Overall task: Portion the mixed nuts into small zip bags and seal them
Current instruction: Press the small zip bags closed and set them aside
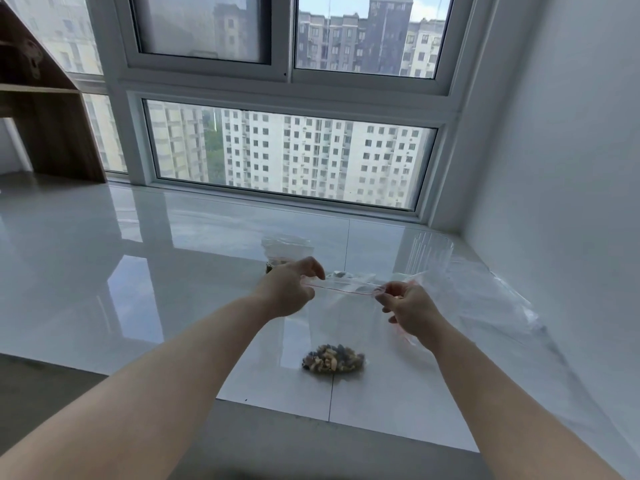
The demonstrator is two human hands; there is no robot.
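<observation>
Left hand (289,289) and right hand (407,306) each pinch an end of the zip bag (341,327); mixed nuts (333,358) sag below. No readable print; another bag (287,247) is half hidden behind the left hand.

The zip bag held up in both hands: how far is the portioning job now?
Done: a portion of mixed nuts sits in the bottom of the zip bag. In hand: the left hand and right hand pinch the ends of its red zip strip; whether it is sealed is unclear. Another bag lies behind, its state unclear. Loose plastic lies to the right.
</observation>
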